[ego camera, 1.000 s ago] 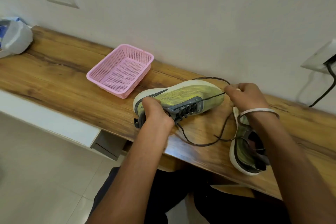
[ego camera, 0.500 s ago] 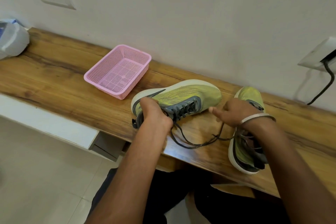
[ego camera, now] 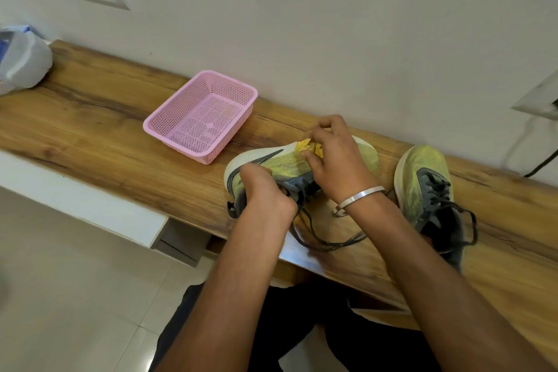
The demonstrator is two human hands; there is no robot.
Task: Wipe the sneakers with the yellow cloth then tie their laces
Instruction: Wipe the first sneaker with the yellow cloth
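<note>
One long wooden shelf (ego camera: 105,133) along the wall, one empty pink basket (ego camera: 200,118) on it. Two yellow-green sneakers: one sneaker lying on its side (ego camera: 283,164), the other sneaker upright (ego camera: 422,184) just to its right, laces loose on both. Two hands: left hand (ego camera: 264,190) grips the tipped sneaker's collar, right hand (ego camera: 338,160) has fingers curled onto one crumpled yellow cloth (ego camera: 308,146) pressed on that sneaker's side. One metal bangle (ego camera: 359,198) on the right wrist.
</note>
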